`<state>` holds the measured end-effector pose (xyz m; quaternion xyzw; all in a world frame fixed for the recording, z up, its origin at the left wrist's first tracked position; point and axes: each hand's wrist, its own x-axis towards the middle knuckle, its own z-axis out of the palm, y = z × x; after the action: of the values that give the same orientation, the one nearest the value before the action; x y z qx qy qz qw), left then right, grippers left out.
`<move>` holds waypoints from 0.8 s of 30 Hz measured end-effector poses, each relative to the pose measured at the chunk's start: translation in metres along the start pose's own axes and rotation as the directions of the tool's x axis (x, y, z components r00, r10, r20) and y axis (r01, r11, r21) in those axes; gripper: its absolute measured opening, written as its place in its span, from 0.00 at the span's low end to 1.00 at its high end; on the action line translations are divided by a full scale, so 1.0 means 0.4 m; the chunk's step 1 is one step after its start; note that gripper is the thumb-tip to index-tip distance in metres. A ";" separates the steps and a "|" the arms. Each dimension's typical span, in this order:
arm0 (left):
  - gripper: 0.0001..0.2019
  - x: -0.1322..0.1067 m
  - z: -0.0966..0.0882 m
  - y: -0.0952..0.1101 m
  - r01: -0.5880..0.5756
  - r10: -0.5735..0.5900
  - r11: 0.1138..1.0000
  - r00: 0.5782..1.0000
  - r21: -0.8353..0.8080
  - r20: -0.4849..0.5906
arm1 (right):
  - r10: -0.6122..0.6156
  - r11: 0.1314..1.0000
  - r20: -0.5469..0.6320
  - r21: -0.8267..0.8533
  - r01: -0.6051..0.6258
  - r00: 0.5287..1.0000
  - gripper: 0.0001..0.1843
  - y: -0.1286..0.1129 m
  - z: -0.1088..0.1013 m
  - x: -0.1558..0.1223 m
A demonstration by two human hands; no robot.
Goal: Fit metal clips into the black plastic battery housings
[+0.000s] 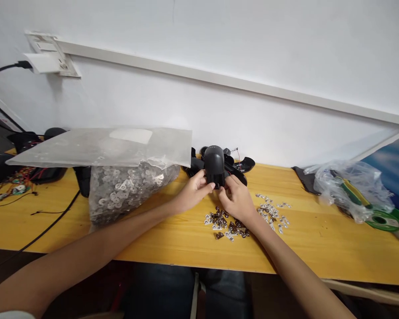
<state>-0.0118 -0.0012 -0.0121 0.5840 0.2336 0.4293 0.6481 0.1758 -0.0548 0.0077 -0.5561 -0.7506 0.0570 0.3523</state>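
A black plastic housing (214, 161) with a rounded top is held upright between my two hands, above the table's far part. My left hand (195, 191) grips its lower left side, with thumb and fingers closed on it. On the lower right side, my right hand (236, 197) pinches the same housing near its open bottom end. What lies inside that opening is too dark to make out. Just below my hands is a loose pile of small metal contact plates (224, 223), some dark and some silvery. Another scatter of silvery plates (272, 212) lies right of my right wrist.
A big clear bag (126, 190) full of metal plates stands at left. More black shells (244, 164) lie against the wall. Wires (18, 186) and a black cable (49, 226) are at far left. A plastic bag (329, 181), green-yellow pliers (355, 192) and a green spool (384, 220) sit right.
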 end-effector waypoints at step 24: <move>0.14 -0.056 0.060 0.058 -0.106 0.100 0.994 0.983 -0.030 -0.152 | 0.189 0.562 0.101 0.805 -0.192 0.977 0.14 -0.022 0.061 -0.023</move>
<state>-0.0107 -0.0344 0.0106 0.5489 0.2430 0.5095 0.6165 0.1553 -0.0588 -0.0106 -0.4116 -0.5782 0.4311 0.5572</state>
